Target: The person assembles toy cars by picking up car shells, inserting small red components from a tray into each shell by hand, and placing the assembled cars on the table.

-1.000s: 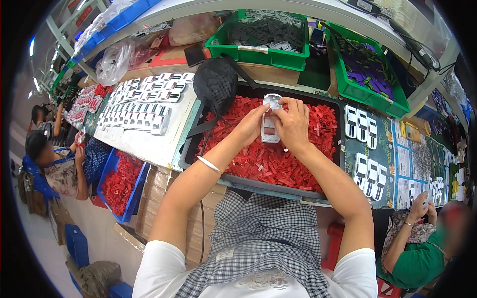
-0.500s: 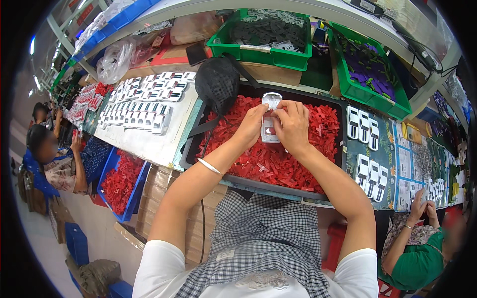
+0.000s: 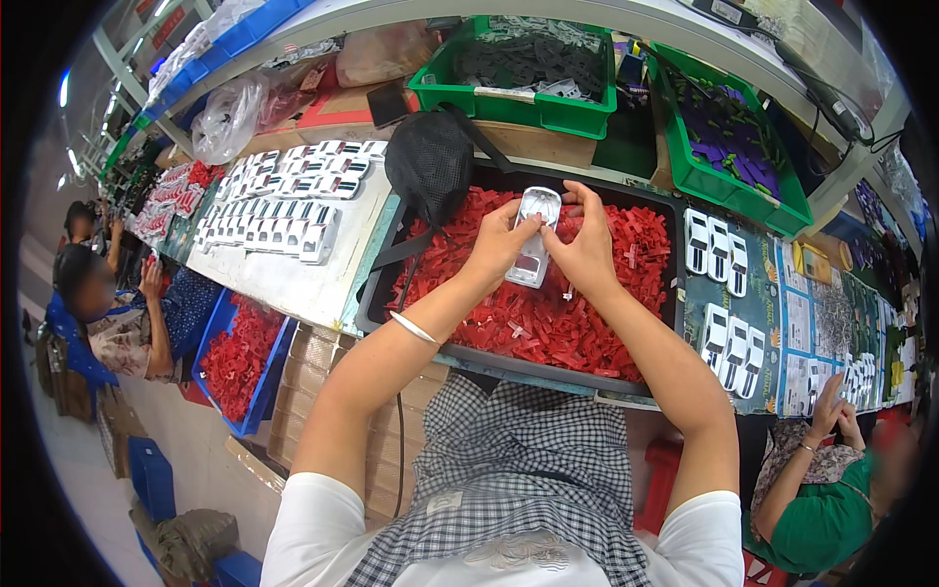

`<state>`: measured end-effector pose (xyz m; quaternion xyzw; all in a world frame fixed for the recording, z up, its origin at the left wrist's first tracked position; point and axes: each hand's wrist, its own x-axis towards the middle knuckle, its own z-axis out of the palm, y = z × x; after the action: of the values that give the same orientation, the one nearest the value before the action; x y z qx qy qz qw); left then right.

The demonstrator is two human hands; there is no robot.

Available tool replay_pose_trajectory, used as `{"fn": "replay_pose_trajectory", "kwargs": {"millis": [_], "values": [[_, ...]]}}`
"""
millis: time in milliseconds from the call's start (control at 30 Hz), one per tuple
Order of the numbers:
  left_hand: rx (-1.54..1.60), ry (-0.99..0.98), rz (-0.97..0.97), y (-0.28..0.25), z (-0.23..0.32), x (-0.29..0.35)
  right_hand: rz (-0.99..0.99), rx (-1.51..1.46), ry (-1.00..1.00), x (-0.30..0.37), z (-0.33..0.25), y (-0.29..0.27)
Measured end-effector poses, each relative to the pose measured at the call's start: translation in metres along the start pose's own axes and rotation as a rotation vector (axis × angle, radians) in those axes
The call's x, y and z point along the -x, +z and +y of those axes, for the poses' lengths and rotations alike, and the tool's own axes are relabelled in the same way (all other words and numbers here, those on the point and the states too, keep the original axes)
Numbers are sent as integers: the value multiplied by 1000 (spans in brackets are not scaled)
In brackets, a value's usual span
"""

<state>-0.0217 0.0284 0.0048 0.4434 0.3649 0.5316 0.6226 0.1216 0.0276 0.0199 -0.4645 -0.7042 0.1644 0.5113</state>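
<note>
Above the red pieces, a long white plastic shell (image 3: 528, 266) with rounded ends and a small dark red area near its lower end is held upright and slightly tilted. My left hand (image 3: 501, 241) grips its left side, thumb laid across the front. On the other side is my right hand (image 3: 587, 245), its thumb by the shell's middle and its fingers raised apart from it. A black tray (image 3: 675, 323) beneath both hands is filled with small flat red plastic pieces (image 3: 489, 323).
Rows of white shells lie on a white board (image 3: 303, 289) at left; more stand on the right mat (image 3: 693, 303). A black mesh bag (image 3: 427, 166) overlaps the tray's back left. Green bins (image 3: 548, 115) stand behind. Co-workers sit at both sides.
My right fingers have lifted off the shell and spread upward. The shell has tilted, its lower end swinging slightly left and its upper end right.
</note>
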Motion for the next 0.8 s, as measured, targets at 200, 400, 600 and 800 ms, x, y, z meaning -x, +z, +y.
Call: {"fn": "replay_pose_trajectory", "kwargs": {"millis": [200,400,600,800], "values": [[-194,153,31,0,-4,-2,-113,-425,242,-1,19,7],[-320,197,14,-3,-8,-4,-166,-431,322,0,23,6],[-390,206,38,-1,-4,-2,-171,-480,343,1,28,8],[-382,179,24,-3,-2,-1,-182,-471,351,1,28,6]]}}
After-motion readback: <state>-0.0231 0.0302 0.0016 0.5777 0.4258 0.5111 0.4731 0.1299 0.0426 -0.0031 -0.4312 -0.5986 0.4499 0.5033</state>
